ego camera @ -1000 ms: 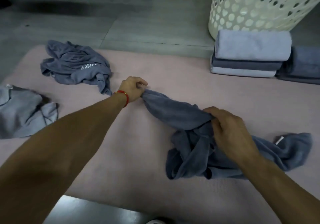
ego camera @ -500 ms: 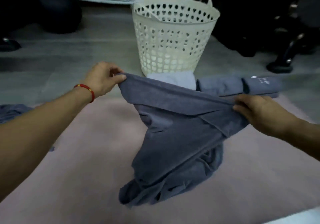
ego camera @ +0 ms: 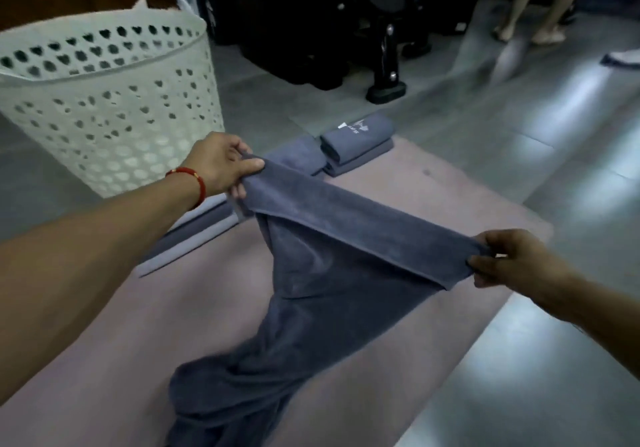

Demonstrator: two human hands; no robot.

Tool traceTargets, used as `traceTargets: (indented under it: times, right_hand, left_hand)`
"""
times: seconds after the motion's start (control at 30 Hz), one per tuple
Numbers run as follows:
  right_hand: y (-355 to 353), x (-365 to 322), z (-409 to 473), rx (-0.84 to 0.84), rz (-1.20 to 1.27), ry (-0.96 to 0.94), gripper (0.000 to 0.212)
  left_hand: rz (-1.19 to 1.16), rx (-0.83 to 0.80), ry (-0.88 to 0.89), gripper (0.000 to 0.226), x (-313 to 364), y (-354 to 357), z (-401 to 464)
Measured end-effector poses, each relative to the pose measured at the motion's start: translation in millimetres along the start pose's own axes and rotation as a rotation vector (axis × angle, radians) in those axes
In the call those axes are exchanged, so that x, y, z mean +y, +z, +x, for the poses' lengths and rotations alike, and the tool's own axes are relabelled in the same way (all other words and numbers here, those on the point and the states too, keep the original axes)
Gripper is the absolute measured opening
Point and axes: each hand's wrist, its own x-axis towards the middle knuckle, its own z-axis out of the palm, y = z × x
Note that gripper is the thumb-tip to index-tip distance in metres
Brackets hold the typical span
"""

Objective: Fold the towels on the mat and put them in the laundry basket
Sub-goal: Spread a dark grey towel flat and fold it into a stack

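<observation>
Towel [ego camera: 332, 249] was held taut above pink mat [ego camera: 433, 204], lower end twisted, dragging on mat. Left hand [ego camera: 221, 166] and right hand [ego camera: 512, 259] each pinched top corner, likely stretching edge to untwist before folding. Laundry basket [ego camera: 114, 100] stood behind.

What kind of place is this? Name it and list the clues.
Probably a gym or studio room, hard to be sure: a pink mat on grey floor tiles, black equipment on a stand, and a white laundry basket by folded towels.
</observation>
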Motion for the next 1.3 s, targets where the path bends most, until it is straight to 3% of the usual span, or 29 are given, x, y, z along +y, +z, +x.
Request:
traceTargets:
  times: [0.1, 0.23, 0.33, 0.4, 0.5, 0.6, 0.67, 0.83, 1.03, 1.13, 1.2, 1.23, 1.3]
  right_hand:
    - [0, 49, 20, 0.115, -0.038, 0.093, 0.012]
    - [-2, 100, 59, 0.244, 0.281, 0.304, 0.016]
    - [-13, 122, 91, 0.437, 0.613, 0.431, 0.013]
    - [-27, 127, 114, 0.56, 0.795, 0.424, 0.017]
    - [-48, 127, 146, 0.628, 0.883, 0.307, 0.019]
    - [-57, 123, 159, 0.536, 0.826, 0.217, 0.048]
    - [-49, 125, 158, 0.462, 0.555, 0.178, 0.067]
    - [17, 129, 139, 0.2, -0.059, -0.052, 0.056]
    - [99, 88, 105, -0.128, -0.455, -0.51, 0.054]
    - [129, 61, 89, -0.257, -0.586, -0.693, 0.061]
    - [153, 46, 77, -0.327, -0.668, -0.829, 0.058]
    - [165, 39, 68, -0.382, -0.689, -0.865, 0.061]
    - [185, 22, 48, -0.498, -0.723, -0.889, 0.074]
  left_hand:
    - [-0.167, -0.102, -0.091, 0.014, 14, 63, 42]
    - [-0.194, -0.072, -0.197, 0.018, 24, 151, 102]
    - [-0.204, -0.002, -0.236, 0.027, 45, 205, 141]
    - [-0.237, 0.079, -0.219, 0.033, 67, 229, 167]
    - [-0.269, 0.156, -0.075, 0.018, 88, 259, 219]
    - [-0.182, 0.049, 0.056, 0.037, 124, 276, 227]
    - [-0.05, -0.104, 0.081, 0.054, 124, 293, 228]
    - [0.284, -0.307, 0.048, 0.045, 78, 299, 152]
    - [0.398, -0.37, 0.087, 0.032, -36, 226, 12]
    - [0.37, -0.462, -0.053, 0.052, -76, 178, -52]
    - [0.36, -0.553, -0.025, 0.081, -92, 157, -93]
    - [0.356, -0.582, 0.011, 0.084, -100, 151, -109]
    - [0.247, -0.593, 0.024, 0.05, -104, 147, -134]
